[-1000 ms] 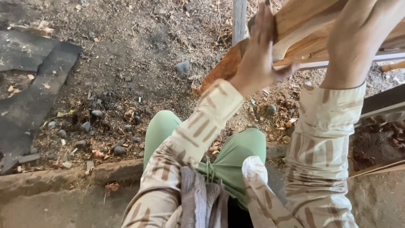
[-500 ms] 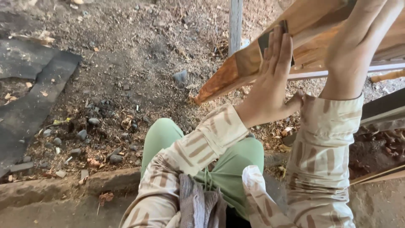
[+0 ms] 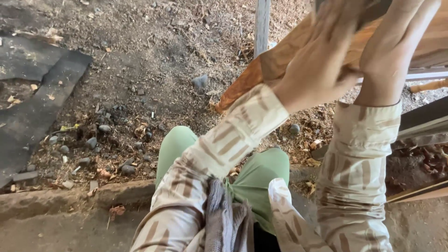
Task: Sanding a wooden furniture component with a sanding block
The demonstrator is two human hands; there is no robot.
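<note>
A long reddish-brown carved wooden piece (image 3: 261, 70) slants from the ground at its lower left end up to the top right. My left hand (image 3: 322, 60) lies flat on its upper face, blurred by motion. It presses a small dark sheet (image 3: 368, 9) against the wood near the top edge. My right hand (image 3: 392, 51) reaches up behind the wood at the upper right. Its fingers are cut off by the top of the frame, so its grip cannot be seen. Both sleeves are beige with brown stripes.
My green-trousered knees (image 3: 261, 172) and a grey cloth (image 3: 224, 224) in my lap fill the bottom centre. A grey post (image 3: 262, 23) stands behind the wood. Stones (image 3: 200, 81), wood shavings, a black mat (image 3: 37, 107) and a concrete kerb (image 3: 70, 196) lie around.
My left hand slid down the wood with the dark sheet, then back up toward the top right. The right arm and the wooden piece stayed about where they were.
</note>
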